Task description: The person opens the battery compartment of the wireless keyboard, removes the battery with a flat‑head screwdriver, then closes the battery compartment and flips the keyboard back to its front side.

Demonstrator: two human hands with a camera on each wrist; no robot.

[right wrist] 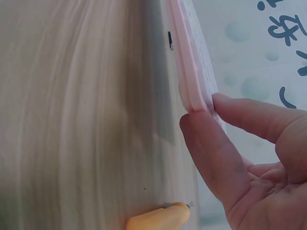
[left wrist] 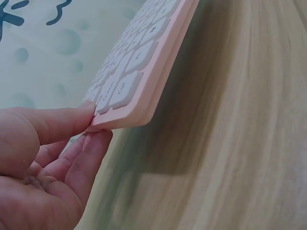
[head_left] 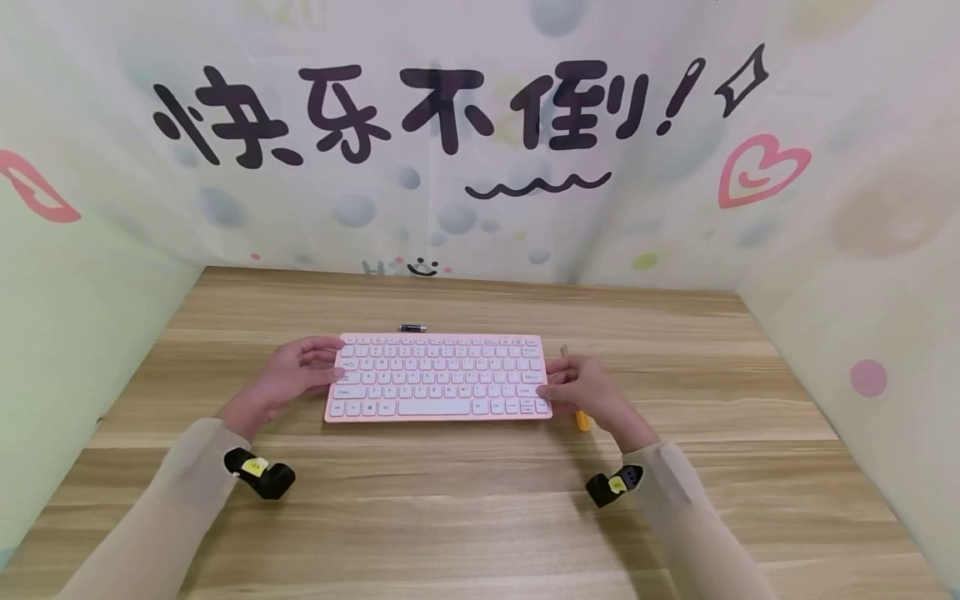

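A pink keyboard (head_left: 442, 377) with white keys is held level between the two hands, keys up. Both wrist views show a gap and a shadow between it and the table. My left hand (head_left: 300, 371) pinches its left end, thumb on top and fingers beneath, as the left wrist view of the keyboard (left wrist: 144, 72) shows. At the other end, my right hand (head_left: 588, 390) grips the edge the same way, the thumb (right wrist: 254, 115) over the keys. The keyboard's underside is hidden.
Behind the keyboard lies a small dark battery (head_left: 412, 328). A tool with an orange handle (head_left: 582, 421) and thin metal shaft, apparently a screwdriver, lies on the wooden table (head_left: 450, 517) below the right hand. Printed cloth walls (head_left: 480, 233) stand at the back and sides.
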